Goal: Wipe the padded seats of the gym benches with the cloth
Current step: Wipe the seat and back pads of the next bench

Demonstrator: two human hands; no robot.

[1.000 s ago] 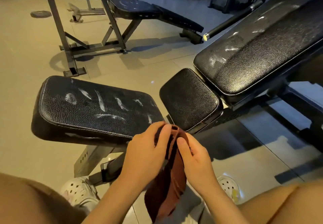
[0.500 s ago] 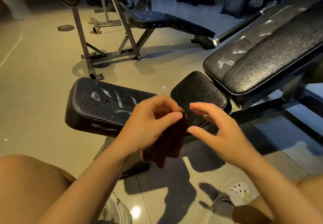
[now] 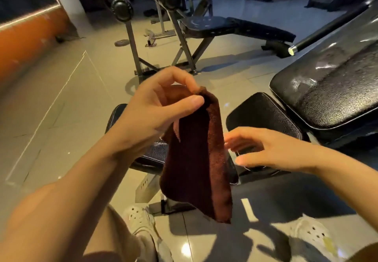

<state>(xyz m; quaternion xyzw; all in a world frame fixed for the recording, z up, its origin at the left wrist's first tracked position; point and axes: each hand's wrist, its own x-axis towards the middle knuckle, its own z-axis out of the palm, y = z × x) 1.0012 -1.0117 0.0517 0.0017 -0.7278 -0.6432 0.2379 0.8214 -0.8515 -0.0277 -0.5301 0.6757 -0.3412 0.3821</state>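
Since the earlier frame the left hand has lifted the dark maroon terry cloth higher, letting it hang open, while the right hand has dropped lower and away from it.

Glossy beige floor tiles fill the room, with an orange wall panel at the left edge. At right lies the long black textured backrest pad of the near bench, its small black seat pad just below. A second black padded bench on a grey steel frame stands well apart behind. Another black padded seat sits under the arms, mostly hidden by the left forearm and cloth. White perforated clogs show at the bottom, partly cut off.

The cloth hangs in mid-air above that hidden seat, pinched at its top corner between left thumb and fingers. The right hand is blurred, its fingers spread loosely near the cloth's edge, holding nothing.
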